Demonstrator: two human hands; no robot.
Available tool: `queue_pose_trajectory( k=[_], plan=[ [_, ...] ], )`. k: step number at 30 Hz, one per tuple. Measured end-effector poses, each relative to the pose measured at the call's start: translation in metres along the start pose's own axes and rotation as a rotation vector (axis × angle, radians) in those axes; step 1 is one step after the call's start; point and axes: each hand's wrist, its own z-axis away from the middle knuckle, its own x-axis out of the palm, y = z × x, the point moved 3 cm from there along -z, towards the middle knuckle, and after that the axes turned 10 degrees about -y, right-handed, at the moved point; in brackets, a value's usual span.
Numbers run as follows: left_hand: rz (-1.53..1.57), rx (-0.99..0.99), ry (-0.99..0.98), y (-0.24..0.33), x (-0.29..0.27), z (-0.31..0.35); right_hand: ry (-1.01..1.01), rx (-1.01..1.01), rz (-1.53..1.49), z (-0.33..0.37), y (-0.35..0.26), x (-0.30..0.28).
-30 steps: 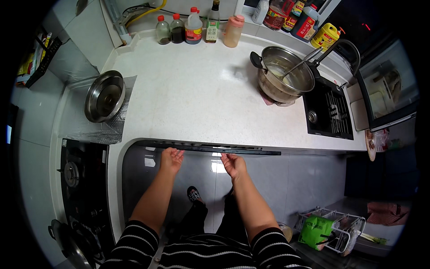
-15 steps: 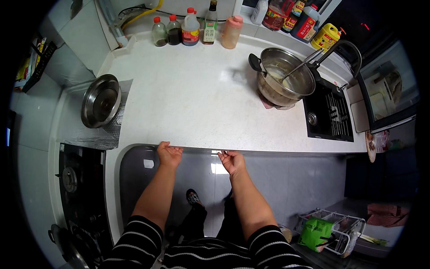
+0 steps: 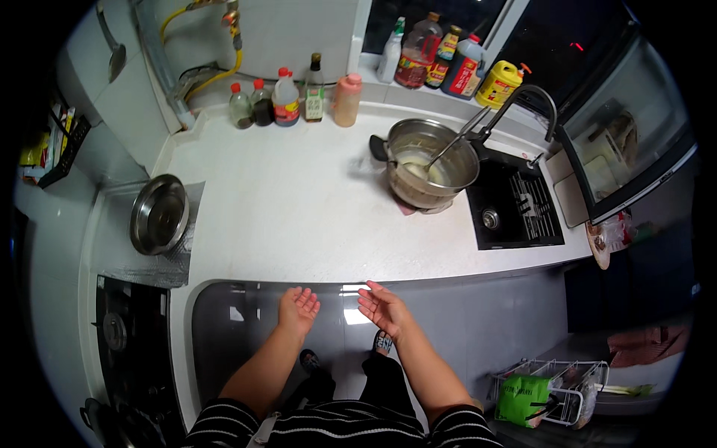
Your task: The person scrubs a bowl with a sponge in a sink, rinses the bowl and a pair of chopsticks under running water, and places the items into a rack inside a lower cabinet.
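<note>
My left hand (image 3: pixel 299 310) hovers just off the front edge of the white countertop (image 3: pixel 261 224), palm turned inward, fingers apart and holding nothing. Facing it, my right hand (image 3: pixel 383 307) is likewise open and bare, its fingertips close to the same edge. A gap of floor shows between the two hands. Farther back on the right stands a large steel pot (image 3: pixel 427 187) with a black side handle. A ladle (image 3: pixel 455 142) leans in it, its bowl in some pale content at the bottom.
A steel basin (image 3: pixel 160 215) sits on foil at the left, behind a black gas stove (image 3: pixel 134 336). Several sauce bottles (image 3: pixel 285 101) line the back wall. Right of the pot are a black sink (image 3: pixel 515 201) and a curved faucet (image 3: pixel 549 104). A white wire rack (image 3: pixel 575 373) stands at lower right.
Both hands have drawn back from the counter edge, and their fingers have opened out. The view has tilted up and shifted right, showing more of the wall and window.
</note>
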Motion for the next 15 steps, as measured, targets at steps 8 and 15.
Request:
queue_pose_trajectory(
  k=[8,15],
  plan=[
    [-0.351,0.144,-0.313,-0.034,0.149,-0.005,-0.066,-0.241,0.0,0.022,-0.171,-0.038],
    [-0.643,0.498,-0.061,-0.022,0.311,-0.075,-0.13,-0.403,0.192,-0.018,-0.365,-0.067]
  ],
)
